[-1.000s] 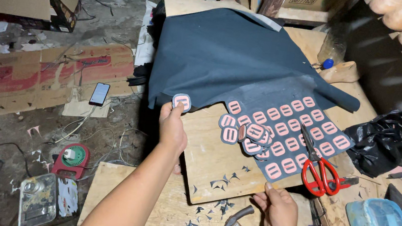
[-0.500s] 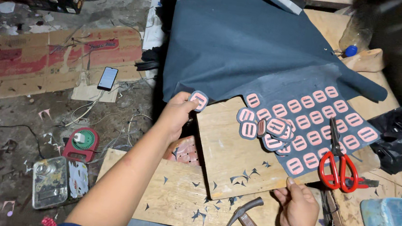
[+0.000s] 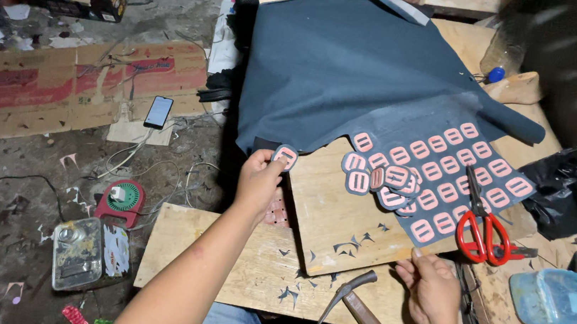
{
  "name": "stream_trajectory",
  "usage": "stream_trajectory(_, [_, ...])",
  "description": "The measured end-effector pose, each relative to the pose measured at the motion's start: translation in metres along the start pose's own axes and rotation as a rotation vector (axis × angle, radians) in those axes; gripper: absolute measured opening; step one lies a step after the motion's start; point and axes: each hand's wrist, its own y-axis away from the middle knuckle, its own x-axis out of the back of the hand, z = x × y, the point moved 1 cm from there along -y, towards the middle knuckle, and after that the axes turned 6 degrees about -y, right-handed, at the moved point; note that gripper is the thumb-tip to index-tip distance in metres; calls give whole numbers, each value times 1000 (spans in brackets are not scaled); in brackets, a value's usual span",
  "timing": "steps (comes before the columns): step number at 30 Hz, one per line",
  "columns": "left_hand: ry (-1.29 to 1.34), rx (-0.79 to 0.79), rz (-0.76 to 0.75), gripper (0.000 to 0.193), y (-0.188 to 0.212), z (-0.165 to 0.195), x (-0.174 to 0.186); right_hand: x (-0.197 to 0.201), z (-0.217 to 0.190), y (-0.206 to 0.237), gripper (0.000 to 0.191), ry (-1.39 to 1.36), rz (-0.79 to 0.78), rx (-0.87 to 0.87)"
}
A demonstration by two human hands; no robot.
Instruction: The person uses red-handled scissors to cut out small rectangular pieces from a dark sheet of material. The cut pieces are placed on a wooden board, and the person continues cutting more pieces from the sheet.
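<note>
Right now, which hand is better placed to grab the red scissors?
Right. The right hand rests at the board's edge just beside the red scissors; the left hand is farther off and already holds a cut patch.

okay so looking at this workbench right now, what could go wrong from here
The cut patch pinched in the left hand sits past the board's edge; if it slips, it could land among the floor clutter. The loose patch pile might scatter if the dark sheet gets tugged. The right hand rests close to the hammer and scissors, so a careless reach could snag either.
</note>
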Motion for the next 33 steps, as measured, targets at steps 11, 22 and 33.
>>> stream_trajectory(11, [496,261,8,27,-14,44,32,-7,-3,33,26,297,-14,-44])
stream_trajectory(22, [339,102,-52,9,-97,92,43,-32,35,66,32,697,6,115])
stream_trajectory(33, [401,-481,-270,3,-160,190,-41,-35,54,63,30,774,89,228])
